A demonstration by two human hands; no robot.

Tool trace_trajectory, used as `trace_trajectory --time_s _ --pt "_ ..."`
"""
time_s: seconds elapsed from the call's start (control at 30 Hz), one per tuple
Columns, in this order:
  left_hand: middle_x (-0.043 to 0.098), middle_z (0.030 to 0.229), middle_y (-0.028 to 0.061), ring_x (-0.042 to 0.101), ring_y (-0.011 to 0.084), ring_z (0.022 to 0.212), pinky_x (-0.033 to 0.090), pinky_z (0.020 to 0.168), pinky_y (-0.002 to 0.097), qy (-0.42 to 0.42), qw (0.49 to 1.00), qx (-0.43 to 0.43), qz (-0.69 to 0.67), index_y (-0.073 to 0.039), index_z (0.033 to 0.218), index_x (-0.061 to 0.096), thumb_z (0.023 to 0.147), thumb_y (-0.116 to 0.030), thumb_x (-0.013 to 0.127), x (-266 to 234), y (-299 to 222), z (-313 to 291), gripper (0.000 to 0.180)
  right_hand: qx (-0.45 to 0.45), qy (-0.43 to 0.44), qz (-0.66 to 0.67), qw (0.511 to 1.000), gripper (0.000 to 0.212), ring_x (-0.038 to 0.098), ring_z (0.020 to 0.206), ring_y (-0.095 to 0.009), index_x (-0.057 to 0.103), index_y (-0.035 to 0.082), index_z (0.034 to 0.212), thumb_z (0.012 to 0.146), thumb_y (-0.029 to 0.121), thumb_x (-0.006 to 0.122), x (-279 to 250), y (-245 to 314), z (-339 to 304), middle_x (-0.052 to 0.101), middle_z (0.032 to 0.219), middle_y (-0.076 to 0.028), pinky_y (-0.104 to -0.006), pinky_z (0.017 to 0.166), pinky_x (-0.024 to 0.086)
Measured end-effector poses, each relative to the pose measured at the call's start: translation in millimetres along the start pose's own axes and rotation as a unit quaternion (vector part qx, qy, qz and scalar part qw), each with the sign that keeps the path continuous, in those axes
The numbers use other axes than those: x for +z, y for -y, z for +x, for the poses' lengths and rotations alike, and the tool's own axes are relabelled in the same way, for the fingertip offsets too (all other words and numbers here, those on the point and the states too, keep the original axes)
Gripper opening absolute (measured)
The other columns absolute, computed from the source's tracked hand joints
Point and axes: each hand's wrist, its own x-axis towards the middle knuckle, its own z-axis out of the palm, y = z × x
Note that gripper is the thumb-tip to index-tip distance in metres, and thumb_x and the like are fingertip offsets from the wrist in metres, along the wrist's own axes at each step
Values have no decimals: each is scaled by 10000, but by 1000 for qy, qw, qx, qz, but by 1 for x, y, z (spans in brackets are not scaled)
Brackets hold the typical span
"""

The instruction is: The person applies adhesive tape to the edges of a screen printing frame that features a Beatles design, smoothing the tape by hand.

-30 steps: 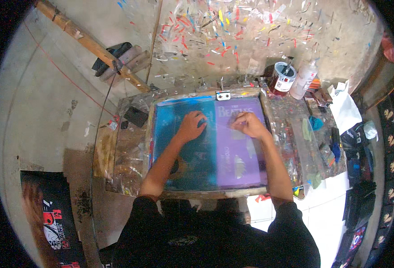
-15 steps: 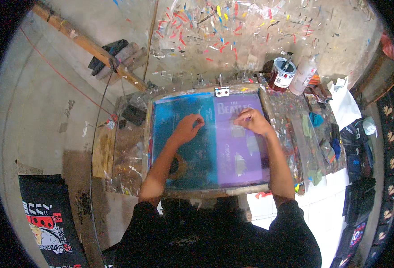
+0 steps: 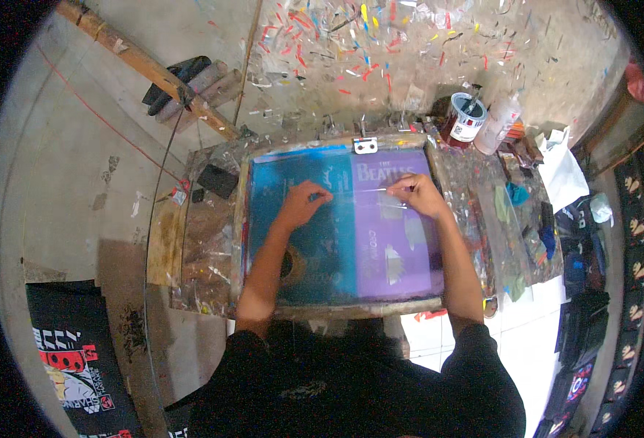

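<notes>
A screen printing frame point(image 3: 243, 212) lies flat before me, its mesh teal point(image 3: 314, 248) on the left and purple point(image 3: 409, 270) on the right, with pale lettering and shapes. Over the teal half, my left hand point(image 3: 306, 204) is closed in a pinch. My right hand point(image 3: 419, 196) pinches above the purple half. Between the two hands runs a thin clear strip point(image 3: 369, 191), seen mostly as a bright glint, held stretched just above the mesh. Whether the strip touches the mesh I cannot tell. A metal hinge clamp point(image 3: 365, 147) grips the frame's far edge.
Beyond the frame's far right corner stand an open paint can point(image 3: 464, 120) and a plastic bottle point(image 3: 498, 125). A white bag point(image 3: 561, 169) and rags point(image 3: 516, 194) lie to the right. Printed black shirts point(image 3: 74, 358) hang at lower left. A wooden beam point(image 3: 147, 66) slants at upper left.
My hands have shifted only slightly, the right one turning a little inward. The strip between them now catches the light as a straight line. The whole view has moved a bit.
</notes>
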Motion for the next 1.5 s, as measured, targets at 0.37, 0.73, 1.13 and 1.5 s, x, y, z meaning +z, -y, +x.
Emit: trace_trajectory --time_s 0.37,0.73,1.13,1.5 --pt "688 879 95 641 247 820 515 742 344 -62 992 104 -33 -53 865 713 820 -225 724 -4 -5 -6 178 -30 -9 5 999 82 601 770 -208 752 68 872 808 95 708 -3 0 -2 675 792 -95 -353 801 457" --pt "700 886 68 630 203 802 506 698 321 -52 990 110 -71 -73 875 724 811 -218 740 -5 -4 -7 159 -11 14 45 999 113 592 798 -166 737 18 880 810 106 729 -6 3 -6 688 834 -77 -304 719 463" --pt "700 892 45 637 150 821 491 689 295 -33 990 69 -114 -81 967 695 832 -228 719 -3 -3 -9 200 109 4 58 992 118 520 659 -55 736 38 935 847 108 704 5 7 -2 671 824 18 -242 618 435" --pt "697 896 87 642 138 809 508 754 304 -9 986 1 -164 1 977 657 897 -177 623 7 12 5 199 157 -18 156 975 106 588 793 -85 698 27 929 836 71 669 6 -31 -3 685 867 0 -252 741 471"
